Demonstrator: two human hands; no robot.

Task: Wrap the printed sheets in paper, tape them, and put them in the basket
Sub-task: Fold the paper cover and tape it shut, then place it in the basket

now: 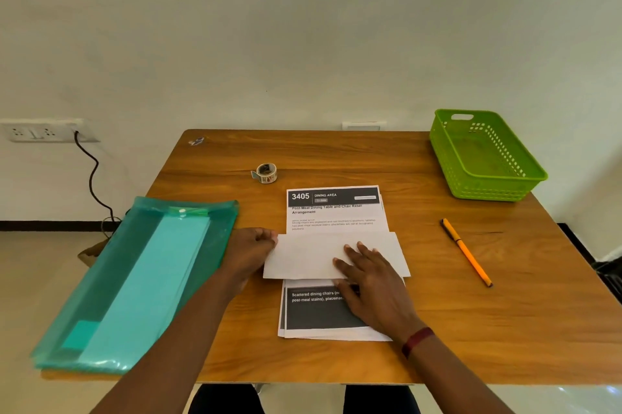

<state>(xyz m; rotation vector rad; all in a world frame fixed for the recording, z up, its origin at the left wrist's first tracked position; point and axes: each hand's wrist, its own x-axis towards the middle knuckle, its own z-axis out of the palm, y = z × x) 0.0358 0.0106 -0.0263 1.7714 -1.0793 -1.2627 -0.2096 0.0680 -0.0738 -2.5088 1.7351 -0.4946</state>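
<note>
Lime-green basket, teal folder, orange pen, wood-grain brown bench, black-and-white printed sheets, plain white paper.

1. The sheets: a small printed stack with dark bands, flat at mid-bench.
2. The paper: a plain white strip across the stack's middle, overhanging both sides.
3. The tape: a small roll just beyond the sheets.
4. The basket: green, slotted, at the far right corner.

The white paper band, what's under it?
The printed sheets lie under the paper, showing above and below it. Their middle text is covered. The right hand rests flat on top; the left hand pinches its left edge.
</note>
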